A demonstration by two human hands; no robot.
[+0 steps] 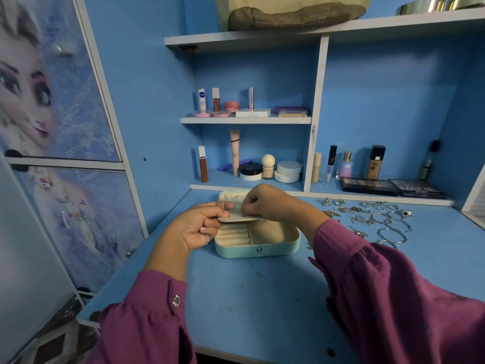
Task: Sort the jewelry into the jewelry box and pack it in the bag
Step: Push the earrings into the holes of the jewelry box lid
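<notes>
Jewelry box (pixel 258 243), mint green, open on blue counter (pixel 262 298), lid (pixel 229 197) tipped back toward the shelves. Cream lining inside, ring rolls in left compartment, plain well on the right. Cream flap (pixel 237 218) lifted over the box, pinched at its left end between thumb and curled fingers of left hand (pixel 199 227). Right hand (pixel 265 203) curled tight over the flap's top edge, fingertips pinching at it; whether a small piece was held there could not be told. Magenta sleeves (pixel 393 285) on both arms. Loose jewelry (pixel 372 219) spread on the counter to the right of the box, well apart from it: rings, earrings, silver bangles (pixel 392 232). Cosmetics (pixel 262 169) lined along the shelves behind, palettes (pixel 393 189) at the back edge. Cloth bag (pixel 291 14) up on the top shelf.
</notes>
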